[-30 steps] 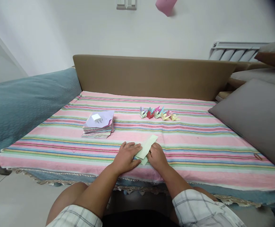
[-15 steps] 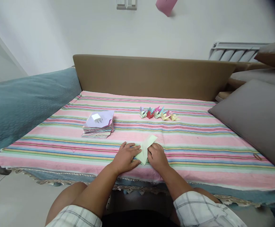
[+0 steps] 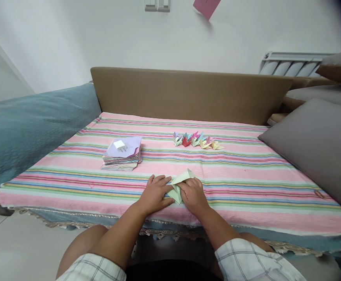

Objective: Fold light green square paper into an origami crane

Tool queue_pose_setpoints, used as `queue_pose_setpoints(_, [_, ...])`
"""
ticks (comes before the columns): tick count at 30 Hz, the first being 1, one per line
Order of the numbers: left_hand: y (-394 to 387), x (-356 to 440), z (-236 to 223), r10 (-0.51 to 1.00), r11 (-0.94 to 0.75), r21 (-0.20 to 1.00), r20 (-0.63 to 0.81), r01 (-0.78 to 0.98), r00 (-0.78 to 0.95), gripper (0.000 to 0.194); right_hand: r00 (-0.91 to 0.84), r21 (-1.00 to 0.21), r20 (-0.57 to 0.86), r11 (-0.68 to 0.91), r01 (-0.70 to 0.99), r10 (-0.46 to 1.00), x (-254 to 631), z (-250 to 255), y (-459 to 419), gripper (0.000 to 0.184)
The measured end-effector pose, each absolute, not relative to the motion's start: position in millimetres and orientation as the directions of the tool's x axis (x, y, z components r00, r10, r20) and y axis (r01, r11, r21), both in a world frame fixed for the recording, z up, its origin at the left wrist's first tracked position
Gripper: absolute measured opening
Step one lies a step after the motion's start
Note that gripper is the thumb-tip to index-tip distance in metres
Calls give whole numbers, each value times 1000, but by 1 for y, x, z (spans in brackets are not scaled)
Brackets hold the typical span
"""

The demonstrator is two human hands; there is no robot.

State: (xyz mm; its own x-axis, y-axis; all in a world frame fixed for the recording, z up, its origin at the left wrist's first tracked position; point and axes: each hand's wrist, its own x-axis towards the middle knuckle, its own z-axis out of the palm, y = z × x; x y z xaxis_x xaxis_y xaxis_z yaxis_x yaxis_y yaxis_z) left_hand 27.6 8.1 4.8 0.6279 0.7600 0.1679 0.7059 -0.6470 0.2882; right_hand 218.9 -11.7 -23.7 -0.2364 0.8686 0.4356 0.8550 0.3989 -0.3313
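A pale green sheet of origami paper [image 3: 175, 194], partly folded, lies on the striped cloth near the front edge. My left hand [image 3: 156, 195] rests flat on its left side, fingers stretched out. My right hand [image 3: 193, 194] is closed at the paper's right side, its fingers curled at a raised flap that stands up and leans to the left. Part of the paper is hidden under both hands. Beyond them, several small folded paper cranes [image 3: 186, 141] in various colours stand in a cluster.
To the left is a stack of coloured paper [image 3: 122, 162] with a white plug adapter [image 3: 120, 146] on top. A grey cushion [image 3: 313, 144] leans at the right, and a blue-covered armrest [image 3: 41, 125] borders the left. A brown backrest [image 3: 188, 95] runs along the back.
My right hand has shifted slightly left, and the flap of green paper now tilts over toward my left hand. My left hand has stayed nearly in place.
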Motion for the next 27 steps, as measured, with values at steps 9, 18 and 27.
queue_pose_setpoints(9, [15,21,6,810,-576,351,121,738,574,65,-236,-295,402,369,881,885,214,-16,-17,22])
queue_pose_setpoints(18, [12,22,6,864,-501,367,158,783,479,49,-229,-210,436,346,915,870,211,-15,-18,25])
queue_pose_setpoints(27, [8,38,0,875,-485,446,249,752,416,47,-218,-232,434,343,910,874,209,-15,-20,22])
